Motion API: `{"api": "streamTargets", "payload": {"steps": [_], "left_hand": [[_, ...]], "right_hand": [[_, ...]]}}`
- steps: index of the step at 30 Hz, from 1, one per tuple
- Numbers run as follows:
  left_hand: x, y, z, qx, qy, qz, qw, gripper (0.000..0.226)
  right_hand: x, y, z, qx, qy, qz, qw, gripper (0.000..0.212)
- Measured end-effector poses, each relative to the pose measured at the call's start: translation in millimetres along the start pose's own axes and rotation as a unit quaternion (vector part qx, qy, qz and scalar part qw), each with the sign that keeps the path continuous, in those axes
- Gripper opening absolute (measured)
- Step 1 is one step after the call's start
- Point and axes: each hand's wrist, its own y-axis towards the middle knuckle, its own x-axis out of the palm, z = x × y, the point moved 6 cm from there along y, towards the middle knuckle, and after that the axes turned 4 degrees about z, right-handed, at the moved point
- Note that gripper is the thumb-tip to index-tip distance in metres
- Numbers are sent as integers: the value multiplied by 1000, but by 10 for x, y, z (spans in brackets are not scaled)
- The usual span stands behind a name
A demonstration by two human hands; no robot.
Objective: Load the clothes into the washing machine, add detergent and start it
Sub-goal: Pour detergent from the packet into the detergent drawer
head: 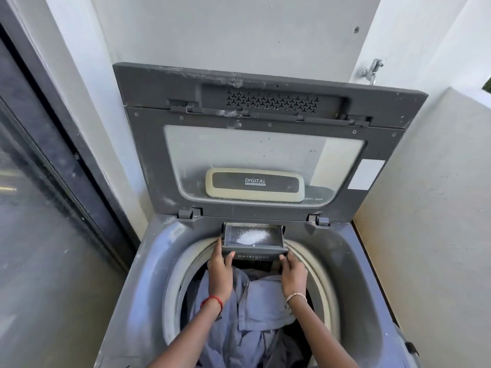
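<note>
My left grip and right grip pinch the ends of the detergent drawer. It juts toward me from the washing machine's back edge, long axis left-to-right, holding powder, above the clothes.

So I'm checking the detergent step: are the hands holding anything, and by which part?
Yes, the detergent drawer: left hand grips its front left corner, right hand its front right corner.

Metal tap on white wall, glass door at left.
</note>
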Motion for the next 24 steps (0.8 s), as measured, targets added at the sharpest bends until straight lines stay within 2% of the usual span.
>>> {"api": "streamTargets", "payload": {"steps": [3, 10, 15, 17, 22, 24], "left_hand": [[-60, 60, 52, 3, 6, 54, 999, 50], [-69, 258, 253, -18, -27, 120, 992, 46], [-40, 292, 298, -52, -14, 152, 987, 33], [-52, 346, 302, -76, -10, 167, 983, 35], [-73, 479, 391, -75, 14, 177, 981, 26], [-75, 475, 384, -74, 17, 175, 982, 30]], "right_hand": [[-34, 65, -59, 0, 50, 35, 998, 29], [-17, 344, -261, 2, 80, 83, 993, 27], [-22, 489, -288, 6, 55, 93, 994, 14], [-22, 554, -300, 13, 44, 91, 995, 10], [-28, 692, -321, 2, 10, 84, 996, 13], [-50, 684, -325, 4, 3, 78, 997, 15]]}}
